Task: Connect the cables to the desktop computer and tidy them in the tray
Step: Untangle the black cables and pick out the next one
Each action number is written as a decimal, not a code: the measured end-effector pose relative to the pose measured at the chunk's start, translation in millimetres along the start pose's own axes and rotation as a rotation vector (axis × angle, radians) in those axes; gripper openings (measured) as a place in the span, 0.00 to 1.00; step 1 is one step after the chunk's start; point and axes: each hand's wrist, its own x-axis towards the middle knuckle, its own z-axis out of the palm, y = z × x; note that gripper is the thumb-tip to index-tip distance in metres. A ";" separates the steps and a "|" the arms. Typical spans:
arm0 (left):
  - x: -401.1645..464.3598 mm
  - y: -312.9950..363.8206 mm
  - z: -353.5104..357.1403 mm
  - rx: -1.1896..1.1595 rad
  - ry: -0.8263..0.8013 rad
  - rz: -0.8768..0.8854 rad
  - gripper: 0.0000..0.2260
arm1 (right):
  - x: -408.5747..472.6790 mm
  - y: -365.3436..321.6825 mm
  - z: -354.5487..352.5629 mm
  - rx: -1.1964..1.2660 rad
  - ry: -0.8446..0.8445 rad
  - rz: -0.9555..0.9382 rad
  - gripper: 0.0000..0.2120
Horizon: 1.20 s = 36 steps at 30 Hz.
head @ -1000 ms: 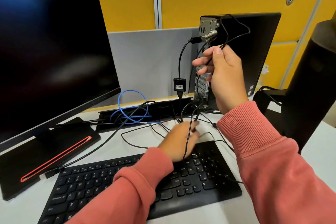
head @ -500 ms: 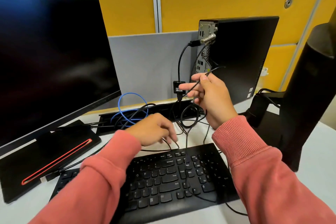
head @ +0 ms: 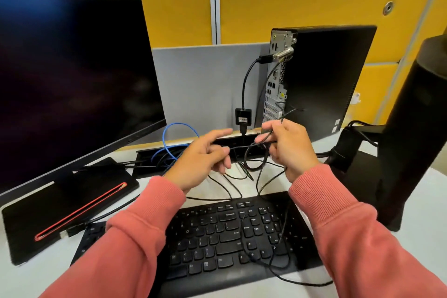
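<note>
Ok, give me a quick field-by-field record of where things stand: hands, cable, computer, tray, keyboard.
left hand: grips the thin black cable, index finger pointing out
right hand: holds the same thin black cable, looped between both hands
computer: upright, rear ports facing the person; one black plug with an adapter hanging below
tray: open slot at the desk's back edge, blue cable looping out of it
keyboard: in front, loose black cable lying across its right side
monitor: left, dark
</note>
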 end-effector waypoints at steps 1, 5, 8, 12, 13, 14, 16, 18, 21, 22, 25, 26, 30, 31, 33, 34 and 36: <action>0.5 3.3 -5.2 -0.048 0.023 0.005 0.16 | 1.0 2.9 -0.6 -0.136 0.030 -0.024 0.13; -3.1 21.4 -25.6 -0.256 0.028 0.061 0.12 | -2.4 11.3 -3.2 -0.774 0.041 -0.174 0.21; -11.3 30.7 -41.7 -0.475 -0.114 0.144 0.19 | -11.0 18.5 -2.2 -1.081 -0.057 -0.157 0.18; -16.0 40.2 -45.9 -0.443 -0.180 0.246 0.25 | -19.6 19.3 -4.2 -1.325 -0.055 -0.136 0.09; -15.6 41.3 -42.9 -0.333 -0.112 0.256 0.23 | -20.8 17.5 -4.2 -1.341 -0.048 -0.137 0.09; -15.1 41.4 -38.9 -0.219 -0.047 0.265 0.21 | -21.2 16.2 -4.1 -1.345 -0.051 -0.151 0.10; -15.1 37.4 -30.3 -0.099 0.032 0.271 0.18 | -19.6 15.5 -1.3 -1.329 -0.064 -0.229 0.13; -16.4 31.2 -21.3 -0.107 0.087 0.257 0.15 | -18.0 13.7 4.2 -1.232 -0.084 -0.339 0.19; -15.3 22.4 -8.6 -0.088 0.171 0.258 0.12 | -18.2 8.7 14.6 -0.801 -0.244 -0.417 0.33; -14.5 20.4 -4.3 -0.078 0.174 0.263 0.12 | -19.9 7.5 19.2 -0.685 -0.313 -0.423 0.37; -11.5 17.3 7.0 -0.048 0.176 0.303 0.13 | -23.3 11.6 34.0 -0.405 -0.461 -0.439 0.39; -10.4 16.6 8.8 -0.051 0.196 0.317 0.13 | -24.3 12.6 37.7 -0.302 -0.485 -0.417 0.36; -7.3 12.7 9.1 -0.086 0.252 0.339 0.12 | -20.8 21.1 42.4 -0.200 -0.501 -0.384 0.16; -6.6 11.4 9.1 -0.110 0.251 0.343 0.12 | -20.0 24.3 42.5 -0.193 -0.505 -0.371 0.13; -5.8 9.3 10.9 -0.154 0.264 0.344 0.10 | -20.5 30.1 44.6 -0.154 -0.489 -0.349 0.13; -5.5 8.3 12.8 -0.161 0.273 0.343 0.10 | -20.9 32.2 46.3 -0.116 -0.459 -0.328 0.16; -4.0 4.5 18.0 -0.173 0.270 0.337 0.08 | -20.3 34.8 49.5 0.014 -0.409 -0.262 0.25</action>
